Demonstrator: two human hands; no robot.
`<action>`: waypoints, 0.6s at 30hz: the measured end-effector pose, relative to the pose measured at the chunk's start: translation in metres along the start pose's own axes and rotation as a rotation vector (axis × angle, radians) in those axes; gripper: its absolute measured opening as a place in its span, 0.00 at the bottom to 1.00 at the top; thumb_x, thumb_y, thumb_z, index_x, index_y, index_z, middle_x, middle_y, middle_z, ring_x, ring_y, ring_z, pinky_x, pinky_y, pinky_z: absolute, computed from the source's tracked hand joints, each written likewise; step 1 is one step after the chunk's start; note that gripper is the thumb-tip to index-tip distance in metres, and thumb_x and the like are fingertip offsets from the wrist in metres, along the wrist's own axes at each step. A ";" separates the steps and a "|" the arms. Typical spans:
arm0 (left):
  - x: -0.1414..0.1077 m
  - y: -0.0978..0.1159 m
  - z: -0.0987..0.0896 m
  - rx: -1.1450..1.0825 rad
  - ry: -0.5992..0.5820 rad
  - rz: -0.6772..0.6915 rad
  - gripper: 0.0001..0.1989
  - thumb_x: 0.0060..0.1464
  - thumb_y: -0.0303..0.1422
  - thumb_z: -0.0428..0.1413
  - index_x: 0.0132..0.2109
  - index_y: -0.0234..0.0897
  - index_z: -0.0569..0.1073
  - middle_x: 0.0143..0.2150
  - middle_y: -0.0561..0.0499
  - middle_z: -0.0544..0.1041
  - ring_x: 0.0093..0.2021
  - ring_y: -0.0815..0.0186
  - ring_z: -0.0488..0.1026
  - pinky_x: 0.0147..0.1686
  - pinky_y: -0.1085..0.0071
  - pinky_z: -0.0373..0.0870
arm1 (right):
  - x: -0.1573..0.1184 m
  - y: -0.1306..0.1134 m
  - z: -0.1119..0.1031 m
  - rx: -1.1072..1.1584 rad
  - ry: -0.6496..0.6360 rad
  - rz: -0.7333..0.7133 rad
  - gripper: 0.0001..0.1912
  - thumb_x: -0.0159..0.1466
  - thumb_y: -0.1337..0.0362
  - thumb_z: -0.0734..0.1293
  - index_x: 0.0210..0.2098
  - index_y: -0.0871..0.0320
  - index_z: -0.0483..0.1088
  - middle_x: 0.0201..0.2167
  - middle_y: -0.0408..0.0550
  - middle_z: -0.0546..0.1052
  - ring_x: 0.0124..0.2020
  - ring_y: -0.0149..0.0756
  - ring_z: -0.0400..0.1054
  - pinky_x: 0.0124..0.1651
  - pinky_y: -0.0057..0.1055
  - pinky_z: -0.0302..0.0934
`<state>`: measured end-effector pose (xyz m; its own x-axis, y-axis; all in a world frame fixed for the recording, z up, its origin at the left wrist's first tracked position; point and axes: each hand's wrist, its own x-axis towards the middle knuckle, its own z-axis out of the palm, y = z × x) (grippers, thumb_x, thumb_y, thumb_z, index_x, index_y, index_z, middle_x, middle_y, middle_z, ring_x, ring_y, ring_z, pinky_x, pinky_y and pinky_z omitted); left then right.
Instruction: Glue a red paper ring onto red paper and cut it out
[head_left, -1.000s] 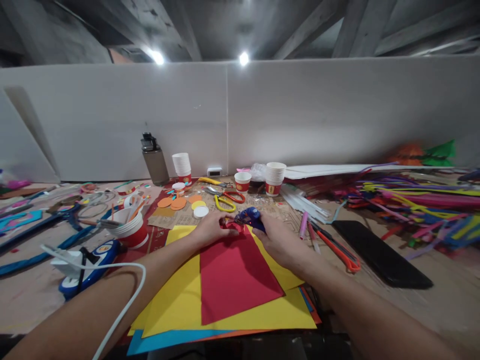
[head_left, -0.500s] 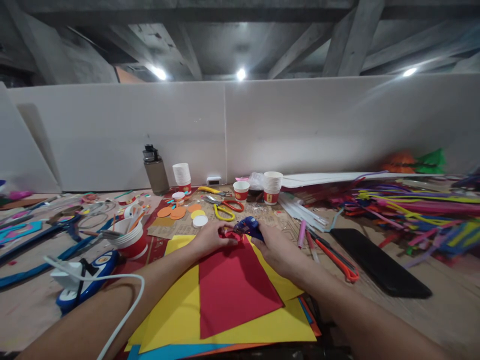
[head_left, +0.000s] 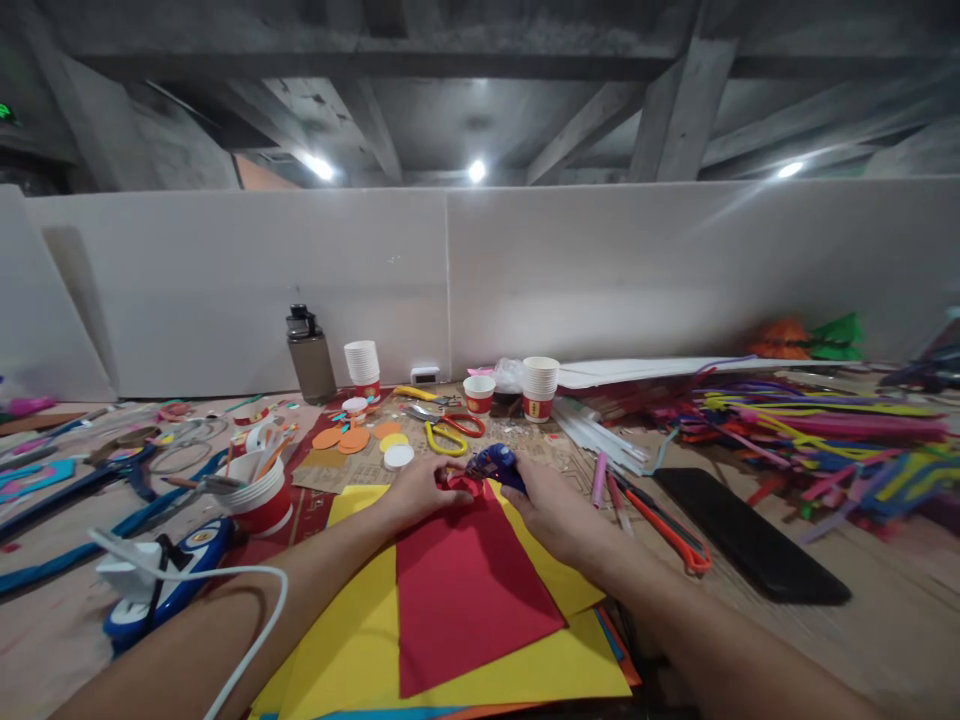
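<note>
Red paper (head_left: 472, 600) on yellow sheets (head_left: 341, 620)
Right hand (head_left: 546, 500) grips a blue tool (head_left: 496, 463); left hand (head_left: 416, 490) touches the paper's far end, can't tell if it's pinching.

We record dark blue on the tool (head_left: 496, 462) gripped in the right hand (head_left: 555, 508). Below the grip, we find a plain red sheet (head_left: 472, 600) upon plain yellow sheets (head_left: 345, 620). Beyond it, we note white cups (head_left: 541, 382) banded red; left of it, orange discs (head_left: 354, 440). Right of it, we observe a black slab (head_left: 754, 540) and pink, yellow and purple strips (head_left: 855, 425).
</note>
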<state>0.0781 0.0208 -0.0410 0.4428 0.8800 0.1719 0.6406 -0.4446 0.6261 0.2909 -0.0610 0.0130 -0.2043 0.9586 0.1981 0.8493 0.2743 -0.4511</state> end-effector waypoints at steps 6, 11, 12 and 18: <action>0.000 0.001 0.000 0.007 0.005 -0.019 0.31 0.43 0.49 0.64 0.52 0.37 0.77 0.43 0.46 0.78 0.42 0.57 0.73 0.43 0.65 0.68 | 0.001 0.002 0.001 0.015 -0.013 0.000 0.11 0.66 0.65 0.60 0.47 0.59 0.69 0.42 0.57 0.78 0.42 0.45 0.72 0.39 0.33 0.59; -0.001 0.002 -0.002 0.006 -0.002 0.002 0.29 0.44 0.48 0.64 0.52 0.39 0.77 0.45 0.47 0.79 0.44 0.58 0.73 0.45 0.66 0.68 | 0.005 0.004 0.003 0.021 -0.030 0.020 0.13 0.66 0.64 0.61 0.48 0.60 0.68 0.45 0.58 0.77 0.44 0.45 0.71 0.41 0.33 0.59; -0.001 0.002 -0.002 0.006 0.001 0.011 0.28 0.45 0.48 0.63 0.52 0.39 0.77 0.44 0.48 0.79 0.43 0.58 0.73 0.45 0.66 0.68 | 0.005 0.004 0.004 0.014 -0.034 0.024 0.12 0.66 0.64 0.61 0.48 0.60 0.68 0.45 0.58 0.77 0.45 0.46 0.71 0.42 0.33 0.59; 0.001 -0.002 -0.002 0.051 -0.014 0.019 0.30 0.45 0.51 0.62 0.53 0.39 0.77 0.40 0.48 0.78 0.40 0.60 0.72 0.40 0.68 0.66 | 0.005 -0.001 0.001 -0.042 -0.052 0.023 0.12 0.67 0.64 0.61 0.48 0.61 0.67 0.46 0.60 0.76 0.46 0.47 0.70 0.42 0.34 0.58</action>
<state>0.0759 0.0227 -0.0401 0.4633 0.8693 0.1722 0.6630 -0.4690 0.5836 0.2886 -0.0564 0.0130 -0.2084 0.9677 0.1420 0.8736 0.2494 -0.4179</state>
